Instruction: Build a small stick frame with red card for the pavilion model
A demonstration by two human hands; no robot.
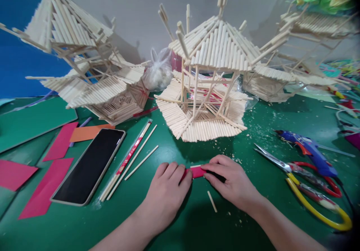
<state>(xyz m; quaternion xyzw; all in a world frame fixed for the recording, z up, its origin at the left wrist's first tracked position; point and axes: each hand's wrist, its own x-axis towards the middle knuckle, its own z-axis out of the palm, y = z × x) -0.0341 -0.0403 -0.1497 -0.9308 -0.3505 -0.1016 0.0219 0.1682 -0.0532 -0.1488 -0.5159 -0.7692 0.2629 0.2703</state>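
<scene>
Between my two hands is a small strip of red paper (198, 172), with a pale stick edge (195, 166) showing along its far side. My left hand (170, 185) presses on the strip's left end, fingers curled and closed on it. At the right end, my right hand (229, 181) pinches the paper between thumb and fingers. A short cut piece of stick (212, 201) lies on the green table just below. Straight ahead stands a pavilion model (216, 48) built of wooden sticks, its lower roof close beyond my hands.
Left of my hands lie wrapped chopsticks (131, 155), two loose sticks, a phone (90, 168) and red paper pieces (47, 191). On the right are scissors (274, 160), yellow-handled pliers (317, 200) and a blue glue gun (312, 149). More stick models (98, 89) stand behind.
</scene>
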